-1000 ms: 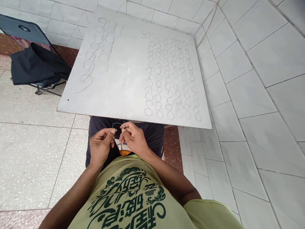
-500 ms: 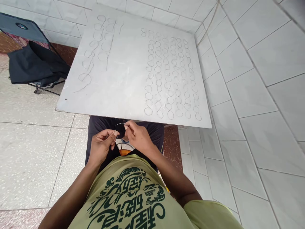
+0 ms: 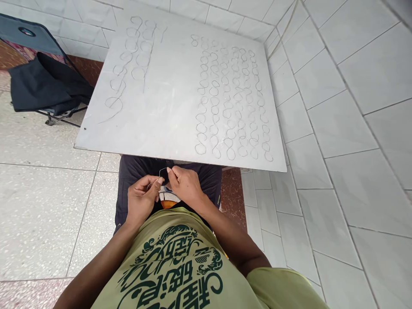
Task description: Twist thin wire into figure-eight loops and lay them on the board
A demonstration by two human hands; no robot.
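Above my lap, just below the board's near edge, a thin wire (image 3: 160, 172) runs between my two hands in a bent curve. My left hand (image 3: 143, 196) pinches it between thumb and forefinger, and a small curved part shows beside the fingertips. My right hand (image 3: 186, 184) has its fingers closed on the wire's other end. On the white board (image 3: 161, 128) lie several columns of figure-eight wire pieces (image 3: 229, 143) at the right. Longer wavy or looped wires (image 3: 115, 103) lie at its left.
A folding chair (image 3: 32, 34) with dark cloth (image 3: 45, 83) on it stands to the left of the board. White tiled wall (image 3: 347, 128) runs close along the right side and behind. Speckled floor tiles (image 3: 41, 206) spread out at the left.
My hands have drawn slightly closer together, the left moving a little right. The wire span between them is shorter. The pieces on the board lie as before.
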